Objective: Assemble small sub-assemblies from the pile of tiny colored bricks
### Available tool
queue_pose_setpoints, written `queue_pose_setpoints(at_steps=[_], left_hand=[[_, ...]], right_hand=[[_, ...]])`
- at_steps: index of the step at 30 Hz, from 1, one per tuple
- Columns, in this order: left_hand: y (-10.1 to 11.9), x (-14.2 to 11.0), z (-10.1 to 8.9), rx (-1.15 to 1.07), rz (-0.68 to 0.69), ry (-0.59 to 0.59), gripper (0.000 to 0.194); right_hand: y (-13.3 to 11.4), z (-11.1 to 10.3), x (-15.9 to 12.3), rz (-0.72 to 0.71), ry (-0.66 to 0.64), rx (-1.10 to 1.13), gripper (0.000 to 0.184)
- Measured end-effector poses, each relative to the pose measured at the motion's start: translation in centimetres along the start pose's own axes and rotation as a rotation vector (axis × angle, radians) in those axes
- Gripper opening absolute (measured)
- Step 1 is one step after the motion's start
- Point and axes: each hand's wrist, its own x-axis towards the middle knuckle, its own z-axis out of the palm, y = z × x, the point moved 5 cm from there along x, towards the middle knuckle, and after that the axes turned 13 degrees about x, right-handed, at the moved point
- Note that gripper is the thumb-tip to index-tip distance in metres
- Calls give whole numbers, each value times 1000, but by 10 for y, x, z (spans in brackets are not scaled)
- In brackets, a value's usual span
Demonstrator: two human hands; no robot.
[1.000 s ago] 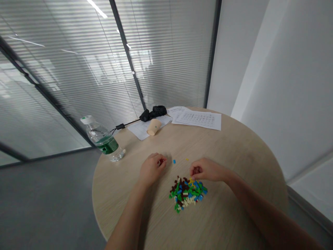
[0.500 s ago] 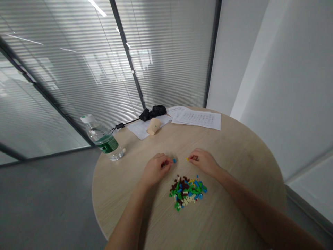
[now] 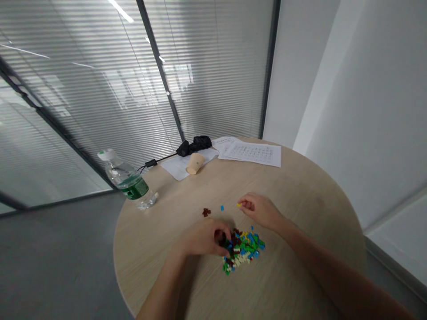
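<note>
My left hand (image 3: 208, 238) is at the left side of a mixed pile of small toy bricks (image 3: 245, 246), thumb and forefinger apart over the brown and green pieces. Its fingertips are partly hidden among them. A small yellow brick (image 3: 238, 205) is pinched in the fingertips of my right hand (image 3: 256, 210), just above the table behind the pile. Between the hands a single blue brick (image 3: 222, 208) lies on the wood. To its left sits a little group of brown bricks (image 3: 206, 212).
On the round wooden table (image 3: 300, 191), a clear bottle (image 3: 128, 180) with a green label stands at the left. Toward the back are a paper cup (image 3: 195, 163) on its side, a black folded umbrella (image 3: 196, 145) and printed sheets (image 3: 251, 152). Glass with blinds rises behind.
My left hand has let go of the blue brick and moved down toward me to the pile. The brown group is uncovered. My right hand has stayed nearly still with the yellow brick.
</note>
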Motion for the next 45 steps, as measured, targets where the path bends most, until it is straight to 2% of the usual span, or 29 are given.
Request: queue_pose_setpoints(at_steps=[7, 13, 17, 26, 32, 35, 38, 45], left_hand=[[3, 3, 3, 48, 10, 28, 16], [-5, 5, 1, 131, -16, 76, 19], [-6, 7, 1, 145, 15, 78, 17], [-10, 7, 3, 96, 40, 43, 16], [-6, 9, 5, 84, 81, 11, 14], [-7, 8, 2, 52, 51, 43, 14], [-10, 7, -4, -15, -6, 126, 15], [-7, 10, -10, -176, -49, 324, 18]], right_hand=[[-18, 3, -6, -74, -127, 10, 12], [-43, 15, -17, -246, -317, 86, 4], [-50, 26, -23, -335, -438, 131, 11], [-40, 32, -24, -297, -511, 49, 9], [-40, 31, -23, -265, -542, 125, 9], [-40, 27, -22, -218, -530, 166, 9], [-36, 22, -19, -132, -470, 211, 10], [-27, 14, -13, 21, -191, 336, 8]])
